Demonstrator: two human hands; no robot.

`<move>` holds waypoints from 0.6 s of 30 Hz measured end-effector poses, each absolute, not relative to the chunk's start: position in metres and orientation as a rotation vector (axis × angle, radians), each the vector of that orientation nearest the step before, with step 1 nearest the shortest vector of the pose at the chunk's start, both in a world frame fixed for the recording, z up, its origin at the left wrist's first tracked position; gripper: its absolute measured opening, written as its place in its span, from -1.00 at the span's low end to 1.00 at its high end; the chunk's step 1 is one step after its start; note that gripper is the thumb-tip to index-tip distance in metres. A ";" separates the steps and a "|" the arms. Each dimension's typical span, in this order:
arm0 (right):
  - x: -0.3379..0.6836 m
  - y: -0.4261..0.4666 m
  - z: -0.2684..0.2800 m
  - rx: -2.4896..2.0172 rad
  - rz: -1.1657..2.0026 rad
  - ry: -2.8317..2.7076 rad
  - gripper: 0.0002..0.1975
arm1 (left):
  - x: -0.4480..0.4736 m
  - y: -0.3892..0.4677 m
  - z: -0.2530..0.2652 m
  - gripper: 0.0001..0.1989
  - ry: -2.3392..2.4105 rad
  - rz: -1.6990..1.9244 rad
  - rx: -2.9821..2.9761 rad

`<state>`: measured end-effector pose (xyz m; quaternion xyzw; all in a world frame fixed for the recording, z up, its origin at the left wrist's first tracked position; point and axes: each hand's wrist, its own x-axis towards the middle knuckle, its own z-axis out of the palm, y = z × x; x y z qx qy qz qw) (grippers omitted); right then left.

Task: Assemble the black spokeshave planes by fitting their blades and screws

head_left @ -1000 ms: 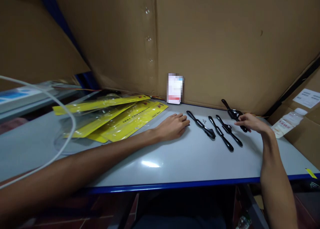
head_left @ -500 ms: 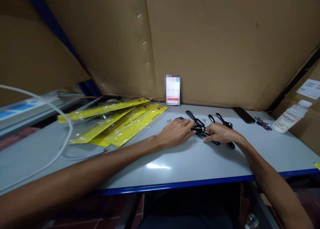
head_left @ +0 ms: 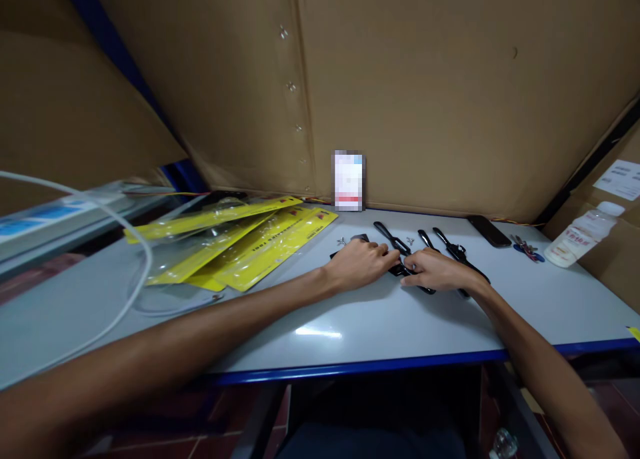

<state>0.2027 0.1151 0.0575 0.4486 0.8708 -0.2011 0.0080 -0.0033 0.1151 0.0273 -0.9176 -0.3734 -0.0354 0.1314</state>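
A black spokeshave [head_left: 384, 232] lies slantwise on the table between my hands, its middle mostly covered by my fingers. My left hand [head_left: 361, 264] is closed, palm down, fingertips on the spokeshave's middle. From the other side, my right hand [head_left: 436, 271] curls its fingers and thumb around the same tool; the exact grip is hidden. A dark flat piece [head_left: 359, 237] shows behind my left knuckles. Beside my right hand lies another black spokeshave [head_left: 456, 250], with a further black handle [head_left: 426, 237] nearer my fingers. Small silvery parts [head_left: 341, 241] lie close by.
Yellow-carded clear packages [head_left: 280, 249] overlap on the left, near a white cable [head_left: 149, 259]. A lit phone [head_left: 349, 182] leans on the cardboard wall. A dark phone [head_left: 490, 231], keys [head_left: 526, 247] and a bottle [head_left: 583, 235] stand or lie on the right.
My left hand has shifted slightly right, closer to my right hand, uncovering more of the dark piece behind it. My right fingers have moved slightly left over the spokeshave. The view has shifted a little.
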 end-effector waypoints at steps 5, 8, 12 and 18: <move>0.200 0.115 0.054 1.388 -0.599 2.702 -0.62 | 0.004 0.116 0.021 -0.63 -1.376 -0.232 -2.702; 0.198 0.114 0.054 1.419 -0.542 2.664 -0.62 | 0.007 0.117 0.019 -0.62 -1.562 -0.389 -2.729; 0.196 0.113 0.056 1.404 -0.551 2.621 -0.63 | 0.002 0.117 0.018 -0.72 -1.512 -0.431 -2.734; 0.198 0.114 0.055 1.378 -0.573 2.619 -0.62 | -0.010 0.120 0.020 -0.70 -1.203 -0.314 -2.740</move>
